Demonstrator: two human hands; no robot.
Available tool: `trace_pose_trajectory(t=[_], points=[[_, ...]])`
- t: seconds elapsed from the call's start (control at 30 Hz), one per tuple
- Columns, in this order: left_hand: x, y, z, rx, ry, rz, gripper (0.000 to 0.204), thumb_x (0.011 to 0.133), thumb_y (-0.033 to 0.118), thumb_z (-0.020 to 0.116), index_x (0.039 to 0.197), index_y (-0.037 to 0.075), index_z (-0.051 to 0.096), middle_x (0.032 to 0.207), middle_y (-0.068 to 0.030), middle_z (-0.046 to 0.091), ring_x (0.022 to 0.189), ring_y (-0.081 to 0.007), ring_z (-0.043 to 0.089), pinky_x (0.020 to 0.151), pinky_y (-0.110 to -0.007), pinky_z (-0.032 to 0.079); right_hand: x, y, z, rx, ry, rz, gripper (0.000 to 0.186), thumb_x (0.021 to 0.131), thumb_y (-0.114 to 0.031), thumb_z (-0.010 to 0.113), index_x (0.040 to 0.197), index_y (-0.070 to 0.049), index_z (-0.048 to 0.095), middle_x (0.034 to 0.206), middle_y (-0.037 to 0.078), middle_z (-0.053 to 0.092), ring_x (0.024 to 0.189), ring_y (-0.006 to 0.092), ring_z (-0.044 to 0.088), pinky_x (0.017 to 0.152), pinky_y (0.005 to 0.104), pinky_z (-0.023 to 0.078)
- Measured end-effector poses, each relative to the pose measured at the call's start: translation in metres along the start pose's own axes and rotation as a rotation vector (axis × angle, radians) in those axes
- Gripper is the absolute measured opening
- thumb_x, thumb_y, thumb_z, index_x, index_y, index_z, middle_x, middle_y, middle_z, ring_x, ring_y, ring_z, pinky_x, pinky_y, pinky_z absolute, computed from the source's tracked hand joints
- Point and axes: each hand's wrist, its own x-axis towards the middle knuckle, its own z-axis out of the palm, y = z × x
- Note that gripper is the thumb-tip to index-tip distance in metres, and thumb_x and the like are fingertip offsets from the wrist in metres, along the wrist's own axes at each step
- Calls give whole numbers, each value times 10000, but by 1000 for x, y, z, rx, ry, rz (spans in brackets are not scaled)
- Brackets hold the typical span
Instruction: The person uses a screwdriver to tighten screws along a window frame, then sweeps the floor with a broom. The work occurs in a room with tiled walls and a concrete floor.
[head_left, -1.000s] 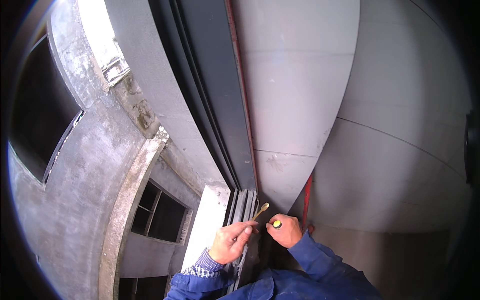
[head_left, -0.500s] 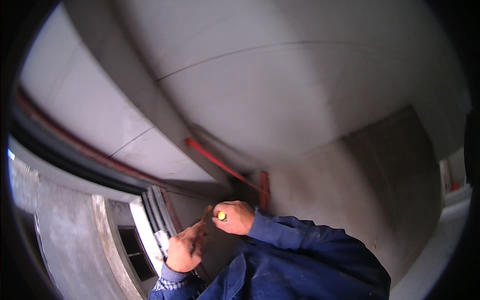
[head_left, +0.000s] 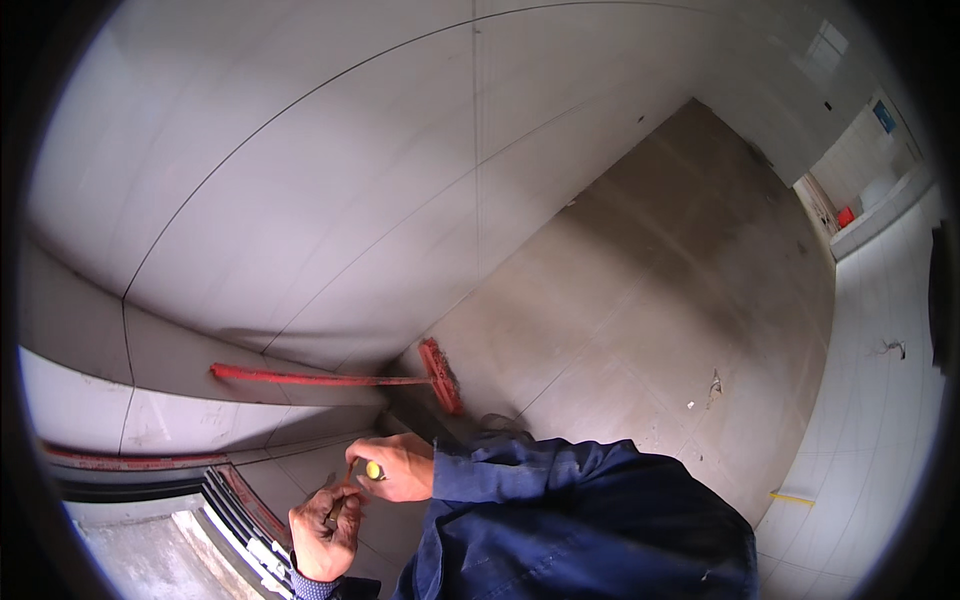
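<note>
My right hand (head_left: 405,467) is closed around a slim thing whose round yellow end (head_left: 374,470) pokes out beside the thumb; the rest of it is hidden in the fist. My left hand (head_left: 322,532) is just below and to its left, fingers curled in. A small dark piece seems to show between those fingers, too little to name. A thin brownish strip (head_left: 349,472) shows between the two hands, which are close together or touching. Both arms wear dark blue sleeves, with a checked cuff at the left wrist.
Just beyond my hands a red broom (head_left: 440,376) stands with its red handle (head_left: 300,377) leaning into the tiled wall corner (head_left: 390,395). Left is a window frame with dark tracks (head_left: 150,488). Dusty floor (head_left: 640,290) stretches right, with small debris (head_left: 715,388) and a yellow strip (head_left: 791,498).
My view has swung to the right, so hands and broom appear further left, and more floor and the right wall show. Both hands keep their closed grips close together.
</note>
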Motion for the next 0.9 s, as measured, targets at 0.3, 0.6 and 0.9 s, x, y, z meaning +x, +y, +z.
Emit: trace_pose_trajectory(t=[0.3,0.6,0.9], points=[[36,38,53,-222,-13,-89,193,1054,118,621,966,-11,734,821,-78,728,716,-114,642,655,-255,500,-4,20,-66,51,15,-63,519,829,-220,781,1295,-63,615,994,184,740,877,396,724,769,469,582],[116,61,161,203,171,107,376,1047,299,638,892,-33,721,735,-111,606,707,-264,586,663,-392,449,-34,57,-206,98,377,115,325,879,-167,750,1169,-48,666,946,147,723,832,331,713,732,392,559],[166,72,231,-6,39,40,363,1109,278,561,1008,-47,687,804,-70,680,794,-117,576,739,-297,485,-46,46,-252,484,498,206,283,1015,-256,712,1084,12,650,931,87,696,873,139,665,763,297,532]])
